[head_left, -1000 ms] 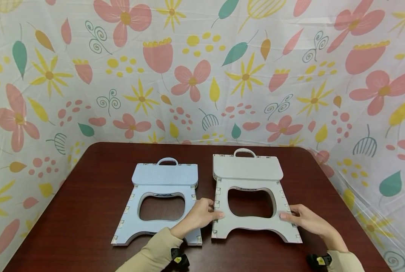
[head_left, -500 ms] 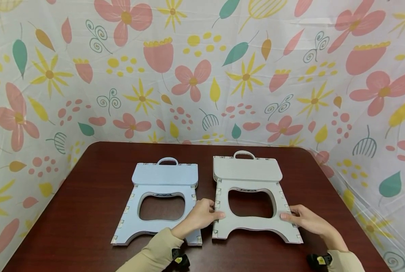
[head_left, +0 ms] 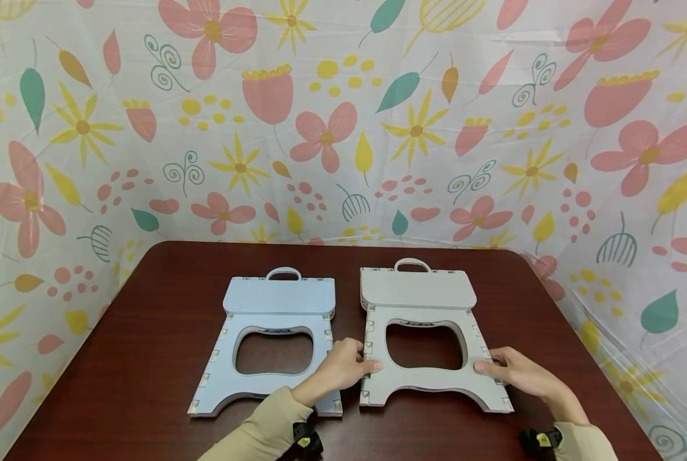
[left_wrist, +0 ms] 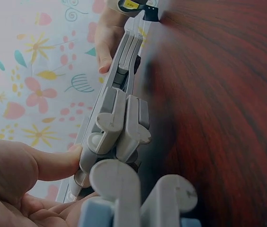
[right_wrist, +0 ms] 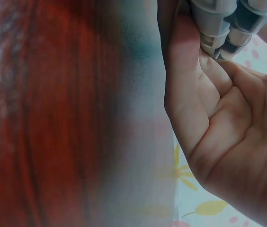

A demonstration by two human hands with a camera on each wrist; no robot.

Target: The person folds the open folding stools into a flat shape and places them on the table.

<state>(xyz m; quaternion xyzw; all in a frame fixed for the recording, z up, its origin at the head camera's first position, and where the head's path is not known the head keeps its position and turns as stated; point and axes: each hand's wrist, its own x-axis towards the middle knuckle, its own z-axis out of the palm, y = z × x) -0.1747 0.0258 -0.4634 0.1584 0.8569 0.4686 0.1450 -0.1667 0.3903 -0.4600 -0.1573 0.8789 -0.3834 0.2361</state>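
Observation:
Two folded step stools lie side by side in the head view, a pale blue one (head_left: 278, 296) on the left and an off-white one (head_left: 418, 288) on the right. Each has a carry handle at its far end and an oval cutout. My left hand (head_left: 343, 365) grips the off-white stool's left edge, thumb on top. On the opposite edge, my right hand (head_left: 522, 374) holds it the same way. The left wrist view shows the white hinged side (left_wrist: 119, 123) beside my thumb. In the right wrist view, curled fingers (right_wrist: 209, 85) reach under the stool's edge.
Both stools are on a dark reddish-brown table (head_left: 147, 333). Behind it and along its sides hangs a floral-patterned cloth (head_left: 331, 128). The blue stool lies under and beside my left forearm (head_left: 262, 422).
The far end of the off-white stool has shifted slightly down in the head view, its handle with it. Both hands keep nearly the same place on its edges. The blue stool stays put.

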